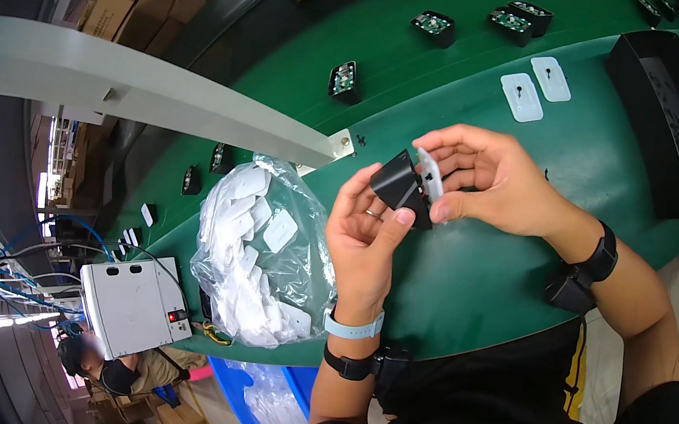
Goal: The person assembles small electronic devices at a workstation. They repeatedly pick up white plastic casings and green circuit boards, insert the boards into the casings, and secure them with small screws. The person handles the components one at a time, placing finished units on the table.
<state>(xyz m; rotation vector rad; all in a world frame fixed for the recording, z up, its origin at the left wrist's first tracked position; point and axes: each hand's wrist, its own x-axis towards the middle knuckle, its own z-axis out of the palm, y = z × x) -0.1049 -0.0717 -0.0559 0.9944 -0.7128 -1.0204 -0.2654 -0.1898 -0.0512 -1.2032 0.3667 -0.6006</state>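
Note:
My left hand (367,233) is wrapped round a black plastic housing (396,184), tilted above the green table. In my right hand (491,181) a white rounded cover (429,175) is pinched between thumb and fingers. The cover stands on edge against or very close to the housing's open side; whether they touch I cannot tell. A small dark part shows on the cover's face. Two similar white covers (521,97), each with a small dark piece in the middle, lie on the table beyond my right hand.
A clear plastic bag (297,268) of white covers lies left of my left hand. Behind it a pale metal post (223,113) crosses the view. Housings with green circuit boards (343,82) stand on the far green surface. A black box (672,129) is at right, a white machine (131,304) at left.

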